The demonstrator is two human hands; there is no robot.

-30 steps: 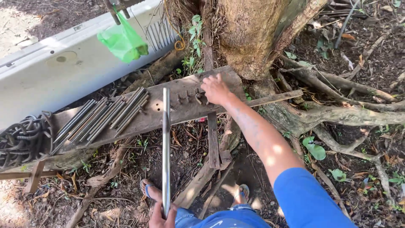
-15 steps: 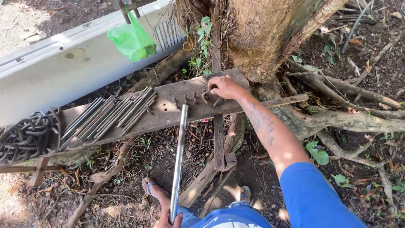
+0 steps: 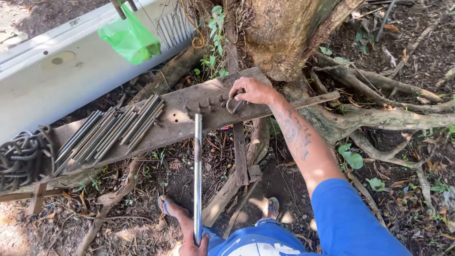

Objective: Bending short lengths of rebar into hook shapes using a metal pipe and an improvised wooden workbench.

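R hand [image 3: 251, 90] is closed on a bent rod piece [image 3: 233, 104] on the plank [image 3: 180, 118], up near the tree trunk [image 3: 284, 38] and beside the row of pegs [image 3: 208, 105]. L hand [image 3: 192, 239] grips the low end of the steel pipe [image 3: 197, 170], whose long axis runs straight away from the body w/ the far end resting on the plank just left of the pegs. Bent piece sits right of the pipe tip, R hand far nearer it; straight rods [image 3: 113, 128] and finished hooks [image 3: 23, 159] lie well left.

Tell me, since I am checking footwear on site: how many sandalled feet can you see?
2: the left foot is on the dirt beside the metal pipe; the right foot is below the wooden plank.
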